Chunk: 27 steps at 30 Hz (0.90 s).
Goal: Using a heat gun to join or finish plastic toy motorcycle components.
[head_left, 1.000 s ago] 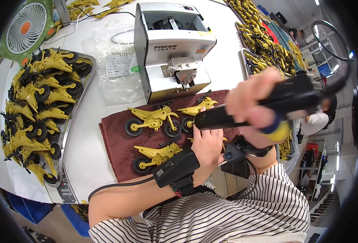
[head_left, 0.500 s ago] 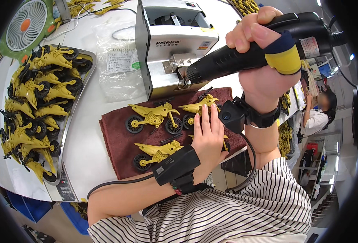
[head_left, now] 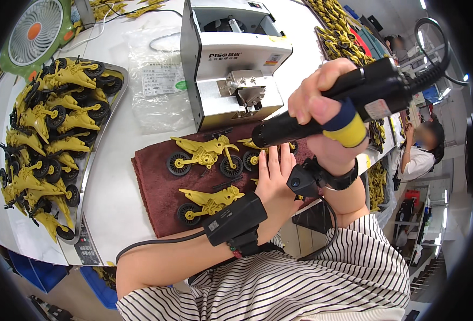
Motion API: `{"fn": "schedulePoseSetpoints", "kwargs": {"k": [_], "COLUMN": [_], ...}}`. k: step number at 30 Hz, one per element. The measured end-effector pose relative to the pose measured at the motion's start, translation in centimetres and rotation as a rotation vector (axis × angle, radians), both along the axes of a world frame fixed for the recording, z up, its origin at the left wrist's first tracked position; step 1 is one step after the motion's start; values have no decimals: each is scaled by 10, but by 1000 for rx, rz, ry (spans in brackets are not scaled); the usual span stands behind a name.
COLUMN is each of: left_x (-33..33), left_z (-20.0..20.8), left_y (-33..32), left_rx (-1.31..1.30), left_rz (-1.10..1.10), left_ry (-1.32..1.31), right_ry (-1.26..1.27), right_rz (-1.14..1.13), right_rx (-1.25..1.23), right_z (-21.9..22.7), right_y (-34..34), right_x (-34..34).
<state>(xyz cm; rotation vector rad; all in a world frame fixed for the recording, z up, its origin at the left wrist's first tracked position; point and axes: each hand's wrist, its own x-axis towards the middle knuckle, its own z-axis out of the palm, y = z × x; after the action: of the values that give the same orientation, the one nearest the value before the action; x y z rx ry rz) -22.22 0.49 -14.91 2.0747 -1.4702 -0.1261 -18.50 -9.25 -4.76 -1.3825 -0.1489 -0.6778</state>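
My right hand (head_left: 322,96) is wrapped round a black electric screwdriver (head_left: 378,85) with a cord at its rear. Its tip points left and down, over a yellow toy motorcycle (head_left: 247,143) that it partly hides. My left hand (head_left: 274,179) lies with fingers outstretched on that toy's near side; whether it also touches another toy beneath the palm is hidden. Two more yellow toy motorcycles, one farther (head_left: 201,152) and one nearer (head_left: 210,200), rest to the left on a brown towel (head_left: 153,179). Behind the towel stands a white-and-grey screw feeder (head_left: 244,45).
A metal tray (head_left: 100,144) heaped with yellow toy motorcycles sits at the left, near a green fan (head_left: 36,32). A clear plastic bag (head_left: 159,109) lies beside the feeder. More yellow parts (head_left: 335,40) are piled at the back right. A co-worker (head_left: 424,144) sits at the right.
My right hand has drawn the screwdriver away from the feeder, toward me and down over the toy at the right. My left hand has stayed almost in place.
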Motion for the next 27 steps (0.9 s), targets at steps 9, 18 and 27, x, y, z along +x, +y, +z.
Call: {"fn": "schedulePoseSetpoints", "kwargs": {"k": [9, 18, 27], "left_x": [-2, 0, 4], "left_z": [1, 8, 10], "left_y": [-7, -7, -6], "left_rx": [33, 140, 173], "left_rz": [-13, -52, -64], "left_ry": [-2, -82, -128], "right_ry": [26, -107, 587], "right_rz": [9, -16, -193], "right_rx": [-56, 26, 264], "right_z": [-11, 28, -14], "right_y": [-10, -26, -128], "right_x": [1, -24, -38]}}
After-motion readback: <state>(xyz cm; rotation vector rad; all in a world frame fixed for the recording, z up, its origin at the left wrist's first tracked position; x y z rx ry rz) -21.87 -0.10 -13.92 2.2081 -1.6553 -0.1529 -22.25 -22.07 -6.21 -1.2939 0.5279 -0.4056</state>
